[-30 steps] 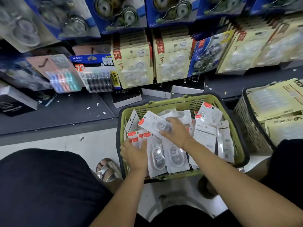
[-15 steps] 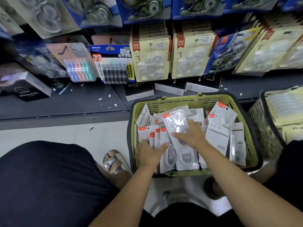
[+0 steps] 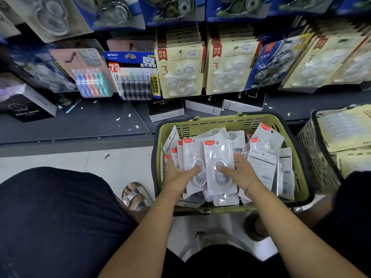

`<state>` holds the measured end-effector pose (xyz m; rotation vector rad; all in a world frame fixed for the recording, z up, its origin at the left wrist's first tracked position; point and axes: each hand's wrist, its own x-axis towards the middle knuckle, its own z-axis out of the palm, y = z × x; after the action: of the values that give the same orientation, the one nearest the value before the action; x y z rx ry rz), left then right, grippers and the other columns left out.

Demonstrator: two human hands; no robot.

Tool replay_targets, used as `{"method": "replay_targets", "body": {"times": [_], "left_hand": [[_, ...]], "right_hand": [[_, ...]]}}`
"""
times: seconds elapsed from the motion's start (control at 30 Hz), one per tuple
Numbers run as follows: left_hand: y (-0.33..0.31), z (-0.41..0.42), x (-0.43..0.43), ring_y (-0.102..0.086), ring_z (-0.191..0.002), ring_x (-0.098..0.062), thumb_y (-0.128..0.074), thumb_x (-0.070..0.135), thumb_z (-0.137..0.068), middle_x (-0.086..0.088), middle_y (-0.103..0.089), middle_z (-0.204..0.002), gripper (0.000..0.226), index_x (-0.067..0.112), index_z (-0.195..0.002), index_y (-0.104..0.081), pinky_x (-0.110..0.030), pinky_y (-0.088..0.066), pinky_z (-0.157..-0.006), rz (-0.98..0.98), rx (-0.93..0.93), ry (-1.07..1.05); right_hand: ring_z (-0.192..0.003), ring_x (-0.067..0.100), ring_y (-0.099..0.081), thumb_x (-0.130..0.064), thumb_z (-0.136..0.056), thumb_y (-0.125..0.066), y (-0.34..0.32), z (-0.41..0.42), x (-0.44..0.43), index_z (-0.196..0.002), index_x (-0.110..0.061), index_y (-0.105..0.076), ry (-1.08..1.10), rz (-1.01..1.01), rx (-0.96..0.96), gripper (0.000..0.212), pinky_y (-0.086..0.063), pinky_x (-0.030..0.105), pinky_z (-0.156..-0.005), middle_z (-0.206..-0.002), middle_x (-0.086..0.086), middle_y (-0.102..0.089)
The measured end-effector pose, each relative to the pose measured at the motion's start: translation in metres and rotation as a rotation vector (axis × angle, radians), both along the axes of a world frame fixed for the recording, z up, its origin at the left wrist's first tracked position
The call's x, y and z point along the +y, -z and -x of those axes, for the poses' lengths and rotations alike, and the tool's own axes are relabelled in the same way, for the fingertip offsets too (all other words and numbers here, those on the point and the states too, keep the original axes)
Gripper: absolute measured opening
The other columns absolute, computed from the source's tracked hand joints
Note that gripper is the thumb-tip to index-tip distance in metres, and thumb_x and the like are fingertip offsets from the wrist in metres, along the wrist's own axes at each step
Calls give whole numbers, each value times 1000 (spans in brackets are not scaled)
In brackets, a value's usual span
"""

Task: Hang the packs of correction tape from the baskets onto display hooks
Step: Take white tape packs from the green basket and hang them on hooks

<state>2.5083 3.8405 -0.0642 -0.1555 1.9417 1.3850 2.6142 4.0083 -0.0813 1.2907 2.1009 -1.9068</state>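
Note:
A green basket [image 3: 299,177] on the floor is full of white correction tape packs with red labels. My left hand [image 3: 178,174] grips a stack of several packs [image 3: 190,155] held upright in a fan at the basket's left side. My right hand [image 3: 239,172] holds one pack [image 3: 218,157] flat against the front of that stack, thumb across its blister. Loose packs [image 3: 265,163] lie at the basket's right. Yellow card packs [image 3: 178,71] and blue packs [image 3: 275,63] hang on the display hooks above.
A second, beige basket [image 3: 317,153] with yellow packs stands at the right. Alarm clock boxes [image 3: 166,109] sit on the dark low shelf [image 3: 80,123]. My knee in dark cloth fills the lower left, with a foot in a silver sandal [image 3: 135,194] beside the green basket.
My right hand has brought a pack over and laid it on the stack in my left hand. The stack now stands more upright. The view has shifted left.

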Motion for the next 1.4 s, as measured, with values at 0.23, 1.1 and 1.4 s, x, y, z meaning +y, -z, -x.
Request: {"method": "replay_targets", "body": {"times": [0.23,1.1,1.4], "left_hand": [[-31,24,10,-66,-110,-18,-92,37,-60,5,-70,-120,87,29,-135,-48,-43,-51,-94,-251,-115,-11],[-322,169,42,-69,-108,-27,-86,36,-55,-4,-71,-120,87,21,-135,-53,-48,-55,-91,-908,552,-54],[-353,210,30,-72,-101,-21,-83,21,-61,-3,-73,-116,75,20,-130,-56,-31,-59,-73,-1069,636,-125]], "right_hand": [[-95,25,-68,-23,-77,-74,-40,16,-3,-109,-10,-61,179,352,308,37,-54,35,-81,-101,8,-72],[-94,9,-69,-53,-71,-70,-365,157,14,-105,-29,-61,-26,-378,849,43,-55,35,-86,-102,-9,-73],[-96,17,-70,-25,-92,-62,-440,198,40,-119,-26,-53,-138,-538,957,28,-55,44,-90,-105,1,-72]]}}
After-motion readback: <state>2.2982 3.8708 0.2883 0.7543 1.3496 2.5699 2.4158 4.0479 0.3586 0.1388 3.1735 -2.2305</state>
